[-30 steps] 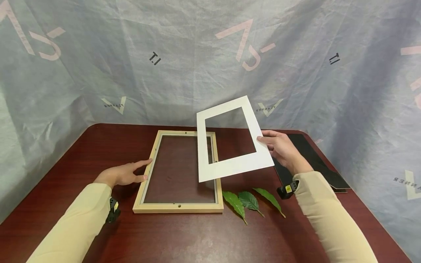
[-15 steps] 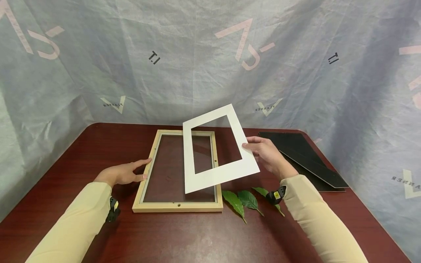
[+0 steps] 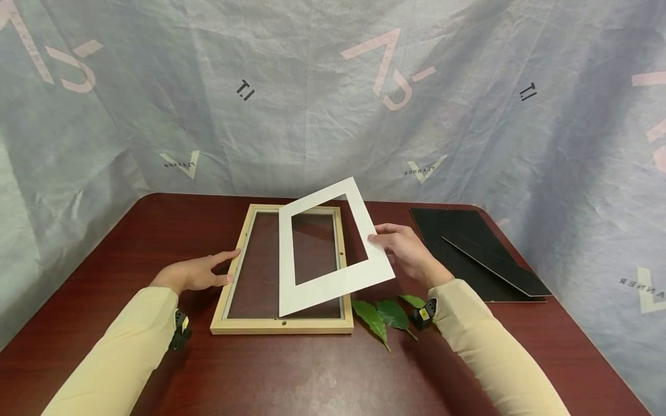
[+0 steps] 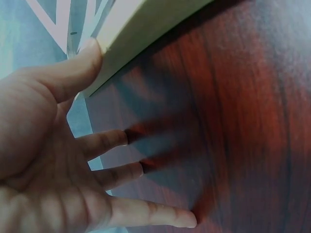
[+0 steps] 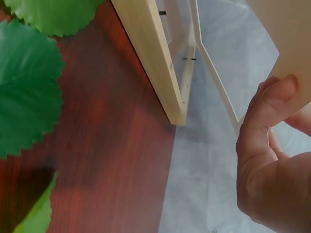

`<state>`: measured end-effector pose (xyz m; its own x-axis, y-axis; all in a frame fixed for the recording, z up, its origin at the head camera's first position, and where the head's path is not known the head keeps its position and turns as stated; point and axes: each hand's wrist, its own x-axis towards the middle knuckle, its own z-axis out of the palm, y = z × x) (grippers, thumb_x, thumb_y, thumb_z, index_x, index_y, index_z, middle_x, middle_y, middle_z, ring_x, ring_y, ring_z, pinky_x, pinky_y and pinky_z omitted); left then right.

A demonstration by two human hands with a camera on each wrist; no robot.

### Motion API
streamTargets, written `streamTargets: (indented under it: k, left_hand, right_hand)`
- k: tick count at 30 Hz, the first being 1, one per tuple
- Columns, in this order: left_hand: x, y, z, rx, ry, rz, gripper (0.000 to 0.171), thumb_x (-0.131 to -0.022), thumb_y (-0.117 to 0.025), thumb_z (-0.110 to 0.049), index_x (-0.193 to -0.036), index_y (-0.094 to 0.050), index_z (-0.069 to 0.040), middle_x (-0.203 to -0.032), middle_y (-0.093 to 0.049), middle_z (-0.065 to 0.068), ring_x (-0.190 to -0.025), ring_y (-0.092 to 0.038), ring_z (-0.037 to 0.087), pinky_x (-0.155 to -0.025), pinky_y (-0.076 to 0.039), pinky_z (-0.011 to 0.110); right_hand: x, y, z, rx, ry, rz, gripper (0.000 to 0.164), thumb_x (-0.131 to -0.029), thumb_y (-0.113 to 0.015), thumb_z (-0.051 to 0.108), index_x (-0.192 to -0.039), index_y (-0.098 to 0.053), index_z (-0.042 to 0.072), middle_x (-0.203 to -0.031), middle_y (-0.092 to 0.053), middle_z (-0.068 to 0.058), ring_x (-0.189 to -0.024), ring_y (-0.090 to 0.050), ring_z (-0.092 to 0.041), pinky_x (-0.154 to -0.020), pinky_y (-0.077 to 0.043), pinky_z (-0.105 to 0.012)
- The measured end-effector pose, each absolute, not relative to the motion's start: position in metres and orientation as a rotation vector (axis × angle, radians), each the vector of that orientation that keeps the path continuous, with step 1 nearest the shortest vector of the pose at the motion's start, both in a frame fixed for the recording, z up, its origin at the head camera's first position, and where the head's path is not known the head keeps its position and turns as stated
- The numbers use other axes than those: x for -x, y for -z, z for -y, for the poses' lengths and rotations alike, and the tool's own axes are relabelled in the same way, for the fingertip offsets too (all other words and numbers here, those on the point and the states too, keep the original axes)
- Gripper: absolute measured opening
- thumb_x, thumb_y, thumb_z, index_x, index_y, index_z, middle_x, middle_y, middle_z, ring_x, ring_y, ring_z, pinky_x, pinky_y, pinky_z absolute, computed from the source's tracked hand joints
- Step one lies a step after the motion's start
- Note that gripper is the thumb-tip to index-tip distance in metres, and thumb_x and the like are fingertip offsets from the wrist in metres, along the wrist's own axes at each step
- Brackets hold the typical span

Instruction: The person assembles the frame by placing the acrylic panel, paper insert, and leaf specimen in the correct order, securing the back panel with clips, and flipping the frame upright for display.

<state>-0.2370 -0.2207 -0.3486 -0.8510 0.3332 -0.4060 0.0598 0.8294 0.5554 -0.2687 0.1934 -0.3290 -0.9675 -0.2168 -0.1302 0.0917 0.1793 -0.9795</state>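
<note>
A light wooden picture frame (image 3: 283,327) lies on the table, a clear pane within its rim. My left hand (image 3: 195,274) rests at its left side, thumb and forefinger touching the wood. In the left wrist view the other fingers (image 4: 155,213) are spread, tips on the tabletop. My right hand (image 3: 408,248) pinches the right edge of a white picture mat (image 3: 333,289) with a rectangular opening. The mat is tilted, its right side raised and its left edge low over the frame. In the right wrist view the thumb (image 5: 286,90) presses on the mat.
Several green leaves (image 3: 370,320) lie right of the frame, one partly hidden by the right wrist strap. Two black boards (image 3: 447,222) overlap at the table's right side. A grey printed cloth (image 3: 291,127) hangs behind the dark red table (image 3: 171,225).
My right hand has carried the mat left and down, farther over the frame. More of the black boards shows now. The left hand and the frame have stayed in place.
</note>
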Motion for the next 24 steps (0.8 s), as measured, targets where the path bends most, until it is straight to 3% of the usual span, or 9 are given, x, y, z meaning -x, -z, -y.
streamTargets:
  k: [9,16,24]
  left_hand:
    - [0.238,0.351,0.221,-0.278,-0.736,-2.527,0.077,-0.104,-0.061,-0.027,-0.161,-0.016,-0.003,-0.159,-0.014,0.039,-0.144,-0.019,0.058,-0.112,-0.026,0.068]
    - [0.238,0.349,0.222,-0.284,-0.733,-2.53,0.076,-0.104,-0.061,-0.026,-0.161,-0.016,-0.002,-0.159,-0.014,0.039,-0.144,-0.02,0.058,-0.112,-0.026,0.068]
    - [0.238,0.35,0.221,-0.28,-0.734,-2.536,0.076,-0.104,-0.061,-0.026,-0.161,-0.017,-0.002,-0.159,-0.015,0.039,-0.144,-0.02,0.058,-0.112,-0.026,0.068]
  right_hand:
    - [0.267,0.336,-0.181,0.078,1.778,-2.312,0.039,-0.101,-0.061,0.012,-0.135,-0.054,-0.009,-0.096,-0.066,-0.008,-0.076,-0.064,-0.014,-0.067,-0.054,-0.03]
    - [0.262,0.34,-0.165,0.024,1.713,-2.367,0.041,-0.1,-0.064,0.014,-0.135,-0.057,-0.005,-0.11,-0.067,-0.014,-0.088,-0.063,-0.02,-0.08,-0.055,-0.038]
    - [0.259,0.347,-0.151,0.039,1.719,-2.336,0.029,-0.096,-0.067,0.009,-0.121,-0.062,-0.007,-0.099,-0.068,-0.014,-0.077,-0.066,-0.019,-0.074,-0.059,-0.038]
